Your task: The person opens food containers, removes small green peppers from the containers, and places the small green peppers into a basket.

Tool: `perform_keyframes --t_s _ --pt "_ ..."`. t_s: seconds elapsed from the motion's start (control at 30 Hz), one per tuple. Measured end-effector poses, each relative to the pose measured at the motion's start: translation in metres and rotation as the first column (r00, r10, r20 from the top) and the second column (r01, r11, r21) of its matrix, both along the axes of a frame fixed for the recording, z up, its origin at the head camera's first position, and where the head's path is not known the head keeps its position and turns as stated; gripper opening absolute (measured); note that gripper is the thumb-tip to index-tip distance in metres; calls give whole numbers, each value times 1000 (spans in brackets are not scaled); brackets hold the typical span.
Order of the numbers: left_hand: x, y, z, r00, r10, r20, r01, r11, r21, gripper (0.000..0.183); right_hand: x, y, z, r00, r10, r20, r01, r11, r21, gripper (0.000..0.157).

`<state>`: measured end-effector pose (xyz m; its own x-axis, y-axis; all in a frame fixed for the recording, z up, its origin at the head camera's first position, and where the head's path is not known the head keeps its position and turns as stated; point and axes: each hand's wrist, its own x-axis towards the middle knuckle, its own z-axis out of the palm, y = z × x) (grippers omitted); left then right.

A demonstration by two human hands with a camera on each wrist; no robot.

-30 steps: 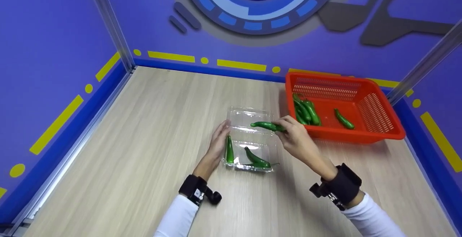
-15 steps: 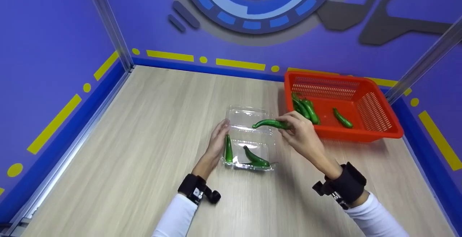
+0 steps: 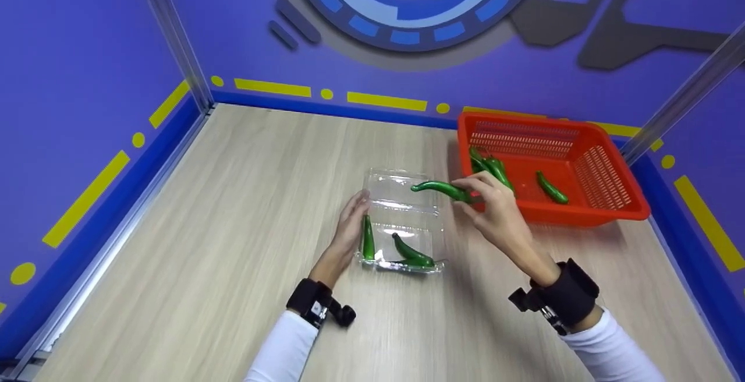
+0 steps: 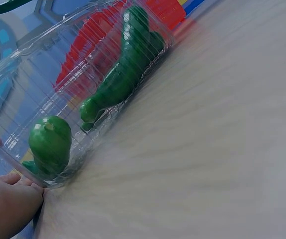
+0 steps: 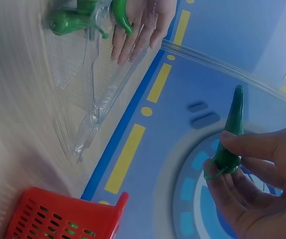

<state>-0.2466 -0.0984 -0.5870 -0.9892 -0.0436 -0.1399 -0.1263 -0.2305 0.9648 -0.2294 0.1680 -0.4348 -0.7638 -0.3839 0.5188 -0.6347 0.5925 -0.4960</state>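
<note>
My right hand [image 3: 495, 204] pinches a green chili pepper [image 5: 236, 114] by its stem end, above the raised lid side of a clear plastic clamshell box [image 3: 401, 184]. The pepper's tip points left in the head view. My left hand [image 3: 351, 222] rests along the box's left wall with fingers fairly straight. Inside the box, one pepper [image 3: 368, 239] lies lengthwise beside that wall. Another pepper [image 3: 410, 251] lies slanted at the front right, overlapping a further green one beneath it, which is mostly hidden. The left wrist view shows these through the box's ribbed wall.
A red perforated basket [image 3: 582, 216] stands at the back right, near the blue wall. Several peppers [image 3: 495, 167] lie at its left end, partly behind my right hand, and a single pepper [image 3: 551, 188] lies farther right. The wooden tabletop [image 3: 244, 207] surrounds the box.
My right hand has shifted slightly right and away from me with the pepper, whose tip now sits higher over the lid. The left hand and box have barely moved.
</note>
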Motion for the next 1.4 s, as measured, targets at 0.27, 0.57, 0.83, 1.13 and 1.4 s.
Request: perform_keyframes --t_s 0.27,0.57,0.83,1.13,1.4 --pt "0 -2 -1 1000 -20 0 20 1000 -1 61 -1 3 -3 1000 -8 10 8 1000 -5 38" --pt "0 -1 -1 1000 -8 -6 8 1000 5 59 0 6 -1 1000 -25 8 25 999 -22 28" --pt "0 -1 -2 1000 -13 -1 13 1000 -10 60 -2 17 3 1000 -27 13 27 998 -53 22" --pt "1 -1 0 1000 -21 -3 21 1000 4 60 -4 24 9 998 -58 -1 58 998 -33 23" --pt "0 0 0 1000 -9 -2 9 1000 0 61 -6 31 15 998 -62 1 62 997 -52 23"
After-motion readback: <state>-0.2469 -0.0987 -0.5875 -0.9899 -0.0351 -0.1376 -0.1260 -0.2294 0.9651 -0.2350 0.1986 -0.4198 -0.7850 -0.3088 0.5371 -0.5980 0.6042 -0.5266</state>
